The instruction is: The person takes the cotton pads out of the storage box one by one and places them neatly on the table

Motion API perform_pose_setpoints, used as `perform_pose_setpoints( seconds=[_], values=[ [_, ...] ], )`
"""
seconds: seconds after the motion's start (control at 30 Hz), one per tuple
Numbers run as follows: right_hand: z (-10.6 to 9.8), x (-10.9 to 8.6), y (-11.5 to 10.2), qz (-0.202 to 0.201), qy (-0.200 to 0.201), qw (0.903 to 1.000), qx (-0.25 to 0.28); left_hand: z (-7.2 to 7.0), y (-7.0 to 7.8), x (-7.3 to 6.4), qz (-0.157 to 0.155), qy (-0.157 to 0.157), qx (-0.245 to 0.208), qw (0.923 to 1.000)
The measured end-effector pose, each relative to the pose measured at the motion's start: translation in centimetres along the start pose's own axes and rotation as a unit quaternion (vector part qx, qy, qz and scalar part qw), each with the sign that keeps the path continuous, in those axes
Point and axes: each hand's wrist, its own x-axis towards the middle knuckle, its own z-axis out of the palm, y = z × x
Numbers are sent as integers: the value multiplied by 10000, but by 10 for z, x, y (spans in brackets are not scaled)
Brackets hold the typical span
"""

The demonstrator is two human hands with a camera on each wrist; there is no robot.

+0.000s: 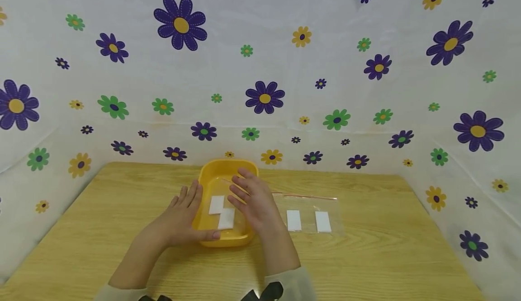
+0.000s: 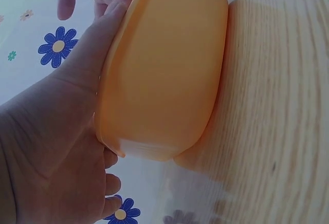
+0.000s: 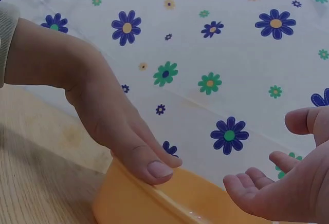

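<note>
A yellow plastic tray (image 1: 228,243) sits on the table, with two white rectangular pieces (image 1: 226,218) in clear plastic lying inside. My left hand (image 1: 181,222) rests against its left rim, fingers extended along the side and thumb across the near corner. In the left wrist view that hand lies along the rim of the tray (image 2: 164,70). Over the tray's right side hovers my right hand (image 1: 256,201), fingers spread and holding nothing, partly hiding the tray's interior. Just right of it lies a clear zip bag (image 1: 308,223) holding two white rectangular pieces (image 1: 323,222).
The wooden table (image 1: 378,237) runs back to a white flower-print cloth (image 1: 228,70), which hangs behind it and along both sides. A red zip strip (image 1: 309,196) runs along the bag's far edge.
</note>
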Motion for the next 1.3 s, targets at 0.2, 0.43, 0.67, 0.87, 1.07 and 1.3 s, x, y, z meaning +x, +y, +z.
perform_pose_setpoints(
  seconds=[0.2, 0.43, 0.67, 0.87, 1.07, 1.3],
  values=[
    [-3, -2, 9, 120, 250, 9994, -203, 1, 0, -1, -92, -99, -39, 9999],
    [-6, -4, 15, 223, 149, 9993, -254, 0, 2, -3, -103, -94, -1, 9999],
    [-5, -2, 18, 181, 121, 9996, -166, 0, 0, -3, -47, -7, 60, 10000],
    [-3, 3, 25, 226, -67, 9997, -41, 0, -2, -1, -60, 5, 97, 9999],
    [-3, 7, 28, 297, -8, 9990, 345, 0, -4, 1, -50, -34, 59, 10000],
    [-8, 10, 27, 669, -24, 9940, 861, 1, -3, 2, -45, -59, -47, 10000]
  ],
)
